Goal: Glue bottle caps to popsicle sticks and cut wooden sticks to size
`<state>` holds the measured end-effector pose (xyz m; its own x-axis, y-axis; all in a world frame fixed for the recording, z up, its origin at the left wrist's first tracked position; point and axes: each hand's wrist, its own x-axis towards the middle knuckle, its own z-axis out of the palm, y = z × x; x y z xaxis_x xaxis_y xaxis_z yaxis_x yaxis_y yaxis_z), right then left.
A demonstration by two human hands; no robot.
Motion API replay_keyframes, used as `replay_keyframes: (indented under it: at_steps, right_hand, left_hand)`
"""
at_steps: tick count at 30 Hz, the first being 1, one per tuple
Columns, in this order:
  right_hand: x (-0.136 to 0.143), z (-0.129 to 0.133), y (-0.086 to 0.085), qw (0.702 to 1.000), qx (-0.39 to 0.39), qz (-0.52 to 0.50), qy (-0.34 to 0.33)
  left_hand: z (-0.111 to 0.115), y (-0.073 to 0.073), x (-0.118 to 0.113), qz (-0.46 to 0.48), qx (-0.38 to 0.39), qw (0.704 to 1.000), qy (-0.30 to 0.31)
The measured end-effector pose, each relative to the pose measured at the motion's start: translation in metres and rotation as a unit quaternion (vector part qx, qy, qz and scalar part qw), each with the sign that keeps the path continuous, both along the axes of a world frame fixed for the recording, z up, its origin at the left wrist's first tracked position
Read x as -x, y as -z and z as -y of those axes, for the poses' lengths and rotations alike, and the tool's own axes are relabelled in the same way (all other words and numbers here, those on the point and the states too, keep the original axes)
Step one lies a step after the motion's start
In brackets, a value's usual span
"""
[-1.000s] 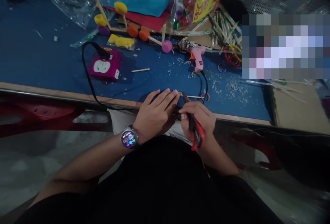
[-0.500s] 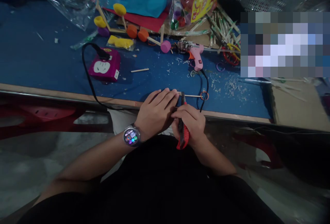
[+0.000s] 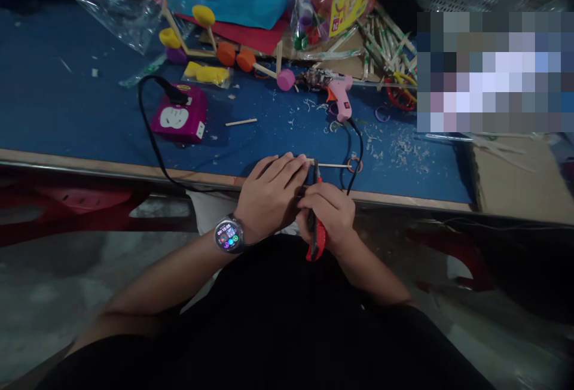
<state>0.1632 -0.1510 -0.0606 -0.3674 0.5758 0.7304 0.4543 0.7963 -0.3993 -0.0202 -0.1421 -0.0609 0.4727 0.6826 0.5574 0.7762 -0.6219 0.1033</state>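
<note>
My left hand [image 3: 272,198], with a watch on the wrist, lies palm down at the table's front edge. Its fingers rest flat over the left part of a thin wooden stick [image 3: 334,165]. The stick's right part points to an orange ring [image 3: 355,164]. My right hand [image 3: 330,213] is closed around a red-handled cutter [image 3: 320,240]. The cutter's dark blade end lies across the stick, just right of my left fingertips.
A pink glue gun [image 3: 343,98] with a black cord lies behind my hands. At the left stands a magenta power socket box [image 3: 182,113]. A short stick [image 3: 241,122], coloured caps on sticks, plastic bags and a cardboard box [image 3: 520,183] are around.
The view has shifted slightly. The cutter's handle has tilted a little in my right hand, and my left hand keeps its place on the stick.
</note>
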Motion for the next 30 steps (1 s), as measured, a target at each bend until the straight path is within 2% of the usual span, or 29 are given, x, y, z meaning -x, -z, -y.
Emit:
replay_keyframes:
  at_steps: [6, 12, 21, 25, 30]
  right_hand:
    - [-0.001, -0.002, -0.003, 0.999, 0.041, 0.0, -0.007]
    - [-0.01, 0.002, -0.006, 0.999, 0.029, 0.022, -0.021]
    - [-0.009, -0.004, -0.017, 0.99, 0.099, -0.094, -0.033]
    - [-0.009, -0.007, -0.021, 0.983, 0.119, -0.142, -0.015]
    - [-0.009, -0.014, -0.035, 0.975, 0.146, -0.168, 0.009]
  left_hand:
    - [0.0, 0.002, 0.0, 0.017, -0.004, 1.0, 0.004]
    - [0.0, 0.003, -0.002, 0.034, 0.009, 0.999, 0.004]
    - [0.0, 0.003, -0.003, 0.052, 0.019, 0.998, 0.003]
    - [0.001, 0.001, -0.002, 0.05, 0.046, 0.998, 0.005]
    - [0.0, 0.003, -0.003, 0.05, 0.028, 0.998, 0.005]
